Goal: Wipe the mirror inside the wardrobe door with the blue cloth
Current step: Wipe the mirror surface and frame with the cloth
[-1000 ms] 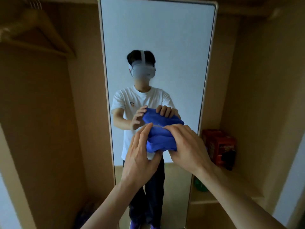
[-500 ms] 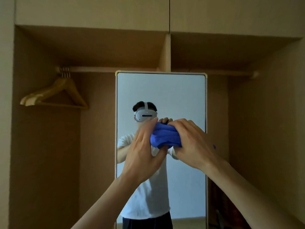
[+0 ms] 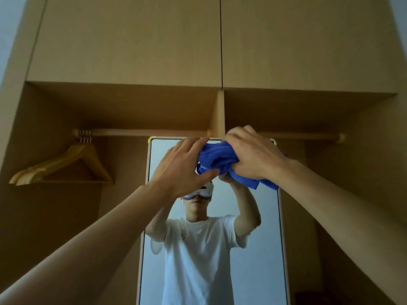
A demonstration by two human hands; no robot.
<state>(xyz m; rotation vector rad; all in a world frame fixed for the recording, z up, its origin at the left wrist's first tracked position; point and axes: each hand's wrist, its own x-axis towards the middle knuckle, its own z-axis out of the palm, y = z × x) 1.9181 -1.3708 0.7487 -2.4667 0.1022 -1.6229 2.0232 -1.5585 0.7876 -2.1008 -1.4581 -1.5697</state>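
Standing in the wardrobe [image 3: 132, 51], the mirror [image 3: 259, 249] ends beneath the rail [image 3: 143, 132].

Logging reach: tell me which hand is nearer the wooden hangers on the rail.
Left. The left hand sits right of the wooden hangers, touching the blue cloth; the right hand grips that cloth farther right.
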